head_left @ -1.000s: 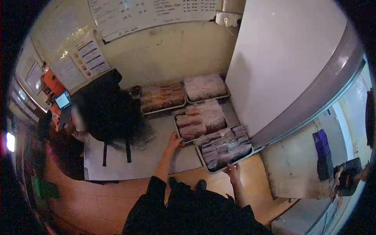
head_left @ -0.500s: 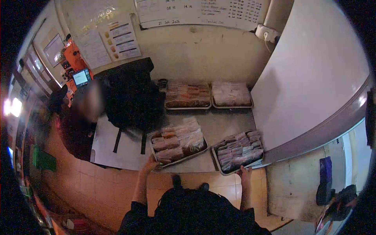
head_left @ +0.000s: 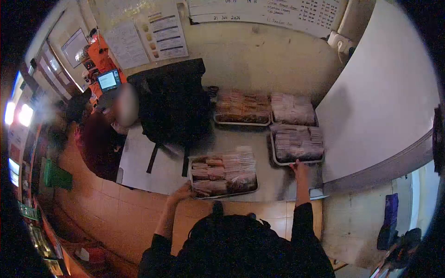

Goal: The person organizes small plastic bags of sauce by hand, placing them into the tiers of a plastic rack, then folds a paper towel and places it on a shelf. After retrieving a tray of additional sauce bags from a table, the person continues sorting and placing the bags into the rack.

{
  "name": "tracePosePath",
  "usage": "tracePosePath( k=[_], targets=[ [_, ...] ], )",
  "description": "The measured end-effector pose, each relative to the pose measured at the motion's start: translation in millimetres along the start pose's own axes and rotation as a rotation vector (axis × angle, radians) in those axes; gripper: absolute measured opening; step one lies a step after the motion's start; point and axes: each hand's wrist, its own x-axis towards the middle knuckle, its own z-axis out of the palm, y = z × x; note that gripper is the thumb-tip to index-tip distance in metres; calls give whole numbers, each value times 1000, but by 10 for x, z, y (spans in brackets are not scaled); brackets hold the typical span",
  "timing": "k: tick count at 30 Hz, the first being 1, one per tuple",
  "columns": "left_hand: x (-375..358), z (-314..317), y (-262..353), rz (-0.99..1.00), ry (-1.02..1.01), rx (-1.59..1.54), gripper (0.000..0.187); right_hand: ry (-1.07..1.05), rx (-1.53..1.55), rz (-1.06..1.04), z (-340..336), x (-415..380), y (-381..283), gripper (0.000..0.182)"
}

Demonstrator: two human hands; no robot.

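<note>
Packets in clear wrap fill a metal tray point(head_left: 224, 196) at the table's front edge. My left hand point(head_left: 183, 191) is closed on this tray's lower left corner. Farther right, a second tray point(head_left: 299, 163) of wrapped packets stands just in front of the back right one. At its front rim is my right hand point(head_left: 299, 167), fingers against the edge; its exact grip is too small to make out. Two more filled trays stand against the wall, the back left tray point(head_left: 242, 124) and the back right tray point(head_left: 295, 110).
A large black bag point(head_left: 171, 102) with hanging straps stands on the metal table point(head_left: 232, 139). At the left a person point(head_left: 99, 143) leans by the table near a lit screen point(head_left: 109, 80). A white panel point(head_left: 380, 92) bounds the right side.
The right tray has moved back from the front edge towards the wall trays and turned straighter, my right hand following it. The left tray is turned straighter too. The whole view has shifted.
</note>
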Motion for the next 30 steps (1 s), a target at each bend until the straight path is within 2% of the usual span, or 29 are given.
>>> tracePosePath(
  k=[1,2,3,4,6,7,8,11,12,13,15,16,18,19,21,22,23,24,25,27,28,30],
  targets=[
    [67,7,-1,-79,-40,-95,60,-49,24,-13,89,-75,-58,14],
    [109,-15,13,-82,-45,-93,60,-43,26,-13,-224,259,79,14],
    [159,-28,21,-133,-47,43,59,-68,-89,-60,-522,543,321,14],
    [203,-29,20,-185,-49,179,59,-90,-205,-103,-461,839,596,16],
    [288,57,59,-163,-72,210,59,-16,-150,-86,-259,338,211,17],
    [351,157,145,-137,-86,241,59,48,-95,-70,113,34,-20,20],
    [343,471,815,-290,-86,298,61,31,31,-89,23,151,114,25],
    [544,477,582,-424,-173,376,62,-4,53,-124,33,114,129,27],
    [661,453,169,-318,-150,289,63,-173,66,-151,-160,270,238,28],
    [677,488,142,-317,-161,290,63,-163,67,-157,-193,238,196,28],
    [744,578,126,-314,-83,270,60,-117,-367,-66,-199,165,64,23],
    [762,579,59,-318,-86,263,60,-113,-374,-63,-320,194,134,23],
    [758,532,-110,33,-149,296,55,-46,-1284,-757,-642,268,478,21],
    [714,559,-36,27,-141,297,55,-56,-1281,-752,-621,-167,261,21],
    [579,651,182,-204,-12,549,49,-303,-1043,-543,192,-1133,-225,27],
    [564,669,118,-217,-4,548,49,-489,-1028,-487,364,-1409,-289,30],
    [570,684,13,16,146,583,50,-672,-1009,-431,505,-1628,-310,33],
    [554,710,-66,248,294,613,51,-844,-1064,-512,659,-1821,-291,33],
    [535,746,-17,242,300,614,51,-1018,-1113,-600,815,-1968,-270,34],
    [485,833,244,330,401,810,55,-1152,-1383,-700,1060,-2185,-246,46],
    [426,940,427,326,407,812,55,-1159,-1380,-701,1105,-2211,-135,46],
    [354,1180,751,313,269,1045,67,-1058,-1523,-787,1131,-2176,137,55]
  ],
)
